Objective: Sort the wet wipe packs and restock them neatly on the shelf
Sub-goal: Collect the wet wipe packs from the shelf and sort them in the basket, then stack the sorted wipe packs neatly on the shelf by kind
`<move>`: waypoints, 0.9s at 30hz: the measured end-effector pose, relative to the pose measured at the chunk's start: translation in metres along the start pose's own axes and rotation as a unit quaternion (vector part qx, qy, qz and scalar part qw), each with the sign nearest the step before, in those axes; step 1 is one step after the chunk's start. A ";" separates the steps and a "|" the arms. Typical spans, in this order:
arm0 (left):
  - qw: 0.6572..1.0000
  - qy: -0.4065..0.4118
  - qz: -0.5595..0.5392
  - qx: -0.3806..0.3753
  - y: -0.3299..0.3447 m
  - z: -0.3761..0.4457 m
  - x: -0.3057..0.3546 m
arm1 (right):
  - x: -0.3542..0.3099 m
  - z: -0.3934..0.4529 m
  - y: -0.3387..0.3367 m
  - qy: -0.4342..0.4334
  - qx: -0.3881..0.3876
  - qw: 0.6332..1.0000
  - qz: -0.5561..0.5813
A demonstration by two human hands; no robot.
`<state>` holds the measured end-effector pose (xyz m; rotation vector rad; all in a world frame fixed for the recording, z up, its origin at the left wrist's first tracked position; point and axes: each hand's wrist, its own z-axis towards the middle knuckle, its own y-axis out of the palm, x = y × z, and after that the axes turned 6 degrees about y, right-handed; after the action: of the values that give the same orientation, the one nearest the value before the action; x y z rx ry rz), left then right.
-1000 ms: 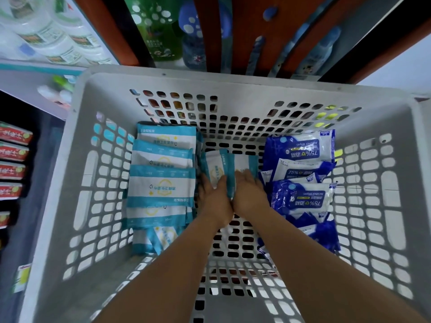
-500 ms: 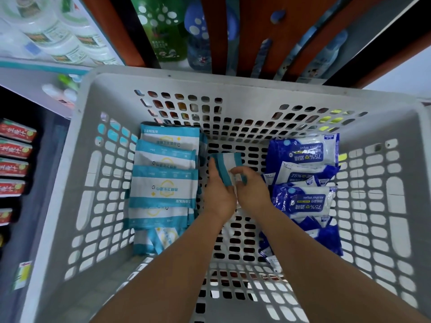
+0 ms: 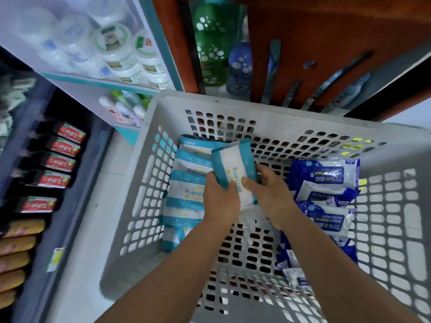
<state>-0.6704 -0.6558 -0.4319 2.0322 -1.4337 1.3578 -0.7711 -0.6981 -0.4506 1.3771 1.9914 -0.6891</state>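
Note:
A grey perforated basket (image 3: 233, 106) fills the middle of the head view. Inside it, a teal and white wipe pack (image 3: 233, 164) is lifted above the floor of the basket. My left hand (image 3: 220, 201) grips its lower left side and my right hand (image 3: 265, 190) grips its lower right side. A stack of teal and white wipe packs (image 3: 189, 190) lies along the basket's left wall. A row of blue alcohol wipe packs (image 3: 326, 183) lies along the right wall.
To the left stands a shelf with red-labelled packets (image 3: 58, 162) and orange packets (image 3: 18, 243). White round tubs (image 3: 121, 52) sit on a higher shelf. Green and blue bottles (image 3: 214, 50) stand behind the basket beside an orange-brown panel (image 3: 314, 43).
Both hands have lifted the teal and white pack up from the basket floor and turned it upright. The view has shifted so more of the left shelf shows.

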 end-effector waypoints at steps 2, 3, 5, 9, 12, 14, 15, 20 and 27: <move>0.999 -0.024 -0.033 0.018 -0.016 -0.003 0.002 | -0.011 0.000 0.009 -0.019 -0.026 0.999 -0.042; 0.998 -0.030 -0.048 0.024 -0.024 -0.004 0.003 | -0.015 0.000 0.014 -0.023 -0.045 0.997 -0.058; 0.997 -0.035 -0.053 0.039 -0.037 -0.006 0.004 | -0.021 0.000 0.024 -0.012 -0.077 0.992 -0.097; 0.993 -0.050 -0.035 0.102 -0.055 -0.013 0.002 | -0.019 0.012 0.039 -0.046 -0.034 0.981 -0.184; 0.987 -0.079 -0.041 0.134 -0.063 -0.021 -0.003 | -0.008 0.023 0.048 -0.096 -0.037 0.951 -0.291; 0.981 -0.105 -0.052 0.153 -0.066 -0.026 -0.005 | -0.001 0.032 0.052 -0.144 -0.049 0.910 -0.385; 0.979 -0.115 -0.058 0.159 -0.066 -0.028 -0.005 | 0.002 0.036 0.054 -0.165 -0.051 0.885 -0.433; 0.965 -0.138 -0.103 0.195 -0.064 -0.034 -0.008 | 0.003 0.044 0.069 -0.228 -0.021 0.777 -0.586; 0.950 -0.152 -0.133 0.237 -0.056 -0.046 -0.013 | 0.004 0.050 0.065 -0.227 0.023 0.802 -0.553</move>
<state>-0.6471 -0.5917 -0.4053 2.7265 -0.9377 1.4139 -0.7016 -0.7108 -0.4920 -0.1380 2.2071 -1.3910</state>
